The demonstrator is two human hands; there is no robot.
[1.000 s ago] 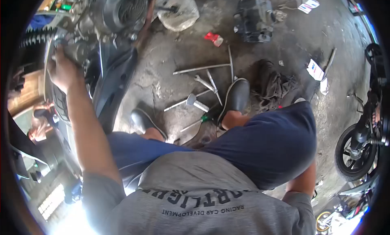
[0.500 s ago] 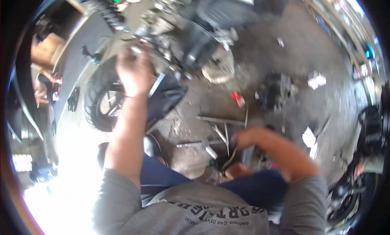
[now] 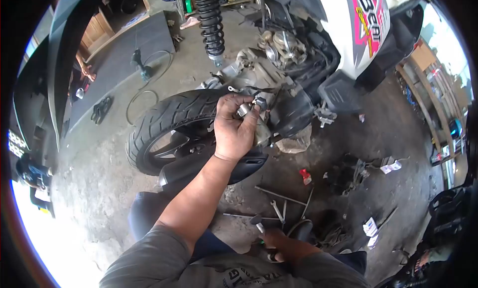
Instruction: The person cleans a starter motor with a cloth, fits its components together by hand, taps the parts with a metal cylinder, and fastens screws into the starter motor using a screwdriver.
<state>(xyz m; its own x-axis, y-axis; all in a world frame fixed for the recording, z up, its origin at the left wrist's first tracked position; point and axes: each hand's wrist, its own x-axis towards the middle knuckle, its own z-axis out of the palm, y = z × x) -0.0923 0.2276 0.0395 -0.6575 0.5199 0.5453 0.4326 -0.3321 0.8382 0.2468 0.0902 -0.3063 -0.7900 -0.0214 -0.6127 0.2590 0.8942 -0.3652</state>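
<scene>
My left hand (image 3: 233, 133) is at the rear of the scooter engine (image 3: 264, 76), its fingers closed around a silver cylindrical metal part (image 3: 244, 109). Close to the fingertips is a dark connector-like piece (image 3: 260, 103). Beneath the hand, the rear wheel (image 3: 164, 126) and a black cover (image 3: 199, 173) show. Low in the view, my right hand (image 3: 272, 238) is closed at the end of a hammer (image 3: 260, 228) with a dark head. Its fingers are partly hidden.
Several metal bars and a spanner (image 3: 277, 211) lie on the floor. A shock absorber (image 3: 209, 24) hangs above the wheel. Further right are a red item (image 3: 305, 176), dark parts (image 3: 346, 176) and papers (image 3: 370, 227). Another person's hand (image 3: 87, 72) shows at upper left.
The view has shifted, bringing more of the scooter into sight. My left hand now appears nearer the middle, at the engine. My right hand has come down to the hammer.
</scene>
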